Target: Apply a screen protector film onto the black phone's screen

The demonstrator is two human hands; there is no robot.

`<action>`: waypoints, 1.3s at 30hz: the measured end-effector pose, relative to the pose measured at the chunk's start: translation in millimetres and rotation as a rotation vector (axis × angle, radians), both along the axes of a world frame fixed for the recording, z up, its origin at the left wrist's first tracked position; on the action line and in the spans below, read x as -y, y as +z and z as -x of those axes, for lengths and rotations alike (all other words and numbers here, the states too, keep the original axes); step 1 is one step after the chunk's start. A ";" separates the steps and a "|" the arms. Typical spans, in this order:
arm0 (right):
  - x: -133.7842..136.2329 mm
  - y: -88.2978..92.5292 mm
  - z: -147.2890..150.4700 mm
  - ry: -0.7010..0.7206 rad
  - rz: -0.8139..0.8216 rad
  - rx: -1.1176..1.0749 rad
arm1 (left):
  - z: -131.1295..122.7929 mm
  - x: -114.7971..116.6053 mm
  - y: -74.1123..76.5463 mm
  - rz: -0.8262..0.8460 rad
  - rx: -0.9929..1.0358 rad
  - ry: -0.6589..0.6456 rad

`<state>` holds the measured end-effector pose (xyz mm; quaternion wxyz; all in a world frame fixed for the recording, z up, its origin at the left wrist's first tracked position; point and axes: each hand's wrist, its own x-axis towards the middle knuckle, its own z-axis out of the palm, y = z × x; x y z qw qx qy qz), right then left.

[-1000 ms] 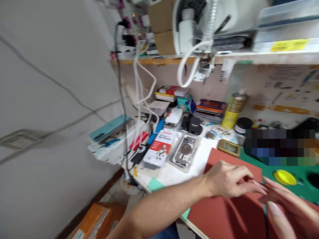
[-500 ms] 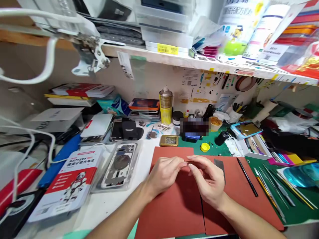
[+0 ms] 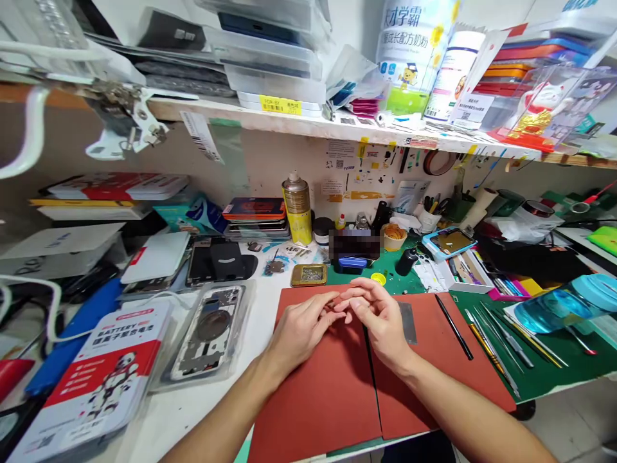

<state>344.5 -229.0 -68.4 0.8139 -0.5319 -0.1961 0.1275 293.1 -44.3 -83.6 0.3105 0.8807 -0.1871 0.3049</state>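
Both hands meet over the red mats (image 3: 313, 399). My left hand (image 3: 299, 331) is closed, its thumb and forefinger pinched toward the fingers of the other hand. With fingers curled and the thumb against them, my right hand (image 3: 380, 325) is closed too, its fingertips touching those of the left. Anything between the fingertips is too small or hidden to make out. A dark grey flat plate (image 3: 409, 323) lies just right of my right hand. Farther right on the mat rests a black pen-like tool (image 3: 454, 326).
Left of the mats lie a phone frame (image 3: 209, 331) in a clear tray and a battery box (image 3: 91, 379). Behind stand a small tin of screws (image 3: 309, 275) and a spray can (image 3: 297, 209). Tweezers (image 3: 506, 334) and a blue bottle (image 3: 563, 305) are at right; a loaded shelf (image 3: 289, 125) overhangs.
My view has swung right, so the scene sits farther left. Both hands stay together over the mats; the fingers of my right hand have shifted and curled closer against the left fingertips.
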 end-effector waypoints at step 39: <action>-2.1 6.7 -5.0 0.027 -0.011 -0.352 | 1.3 1.5 -3.4 -0.039 -0.049 0.015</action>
